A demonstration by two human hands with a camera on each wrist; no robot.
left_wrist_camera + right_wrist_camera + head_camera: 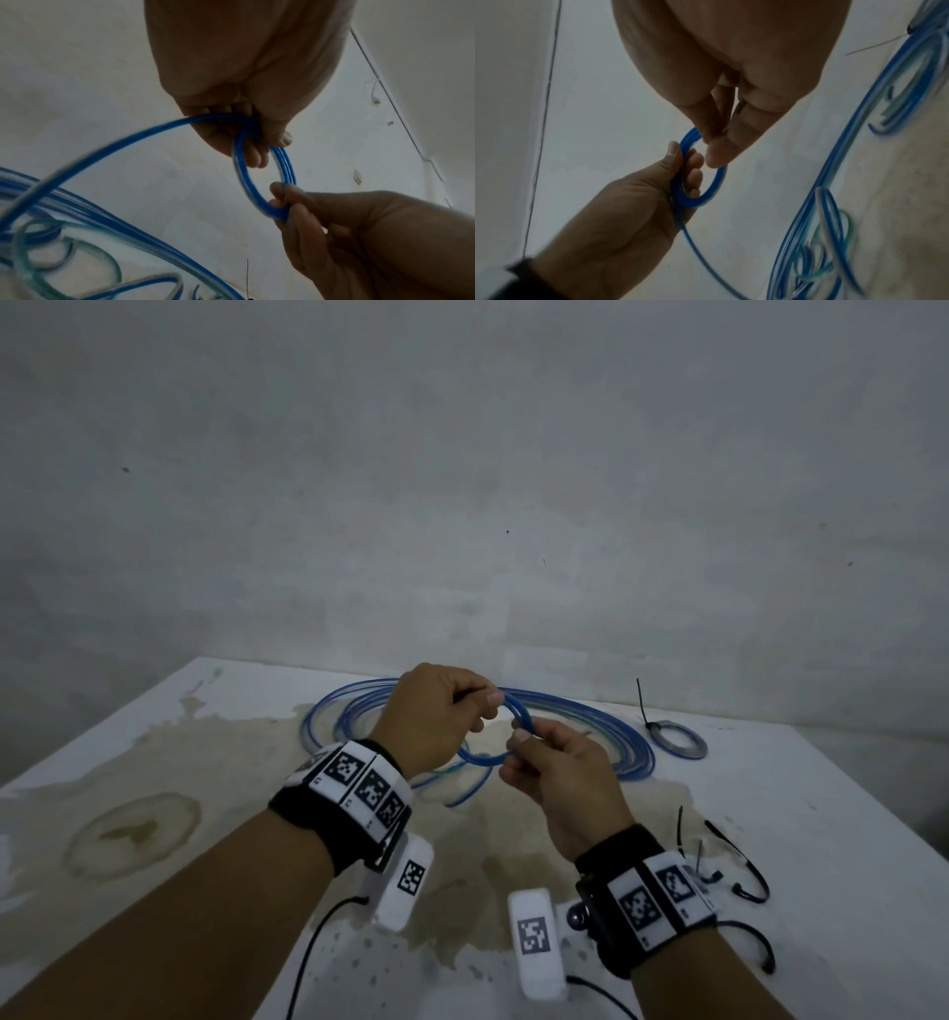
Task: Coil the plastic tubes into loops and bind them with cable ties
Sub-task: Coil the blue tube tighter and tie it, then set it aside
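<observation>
Both hands hold a small coil of blue plastic tube (pixel 516 709) (pixel 240 174) (pixel 716 183) above the table. My left hand (pixel 475 711) (pixel 268 143) grips the coil's upper left side with thumb and curled fingers. My right hand (pixel 518 746) (pixel 713 149) pinches its lower right side. A free length of the tube (pixel 107 146) runs from the left hand down to a loose pile of blue and greenish tubes (pixel 619 737) (pixel 77 205) (pixel 859 142) on the table behind the hands.
A small bound coil (pixel 679 745) with a black cable tie (pixel 642 706) sticking up lies at the far right. Loose black cable ties (pixel 739 860) lie near my right wrist. The white table (pixel 154 762) is stained brown and ends at a grey wall.
</observation>
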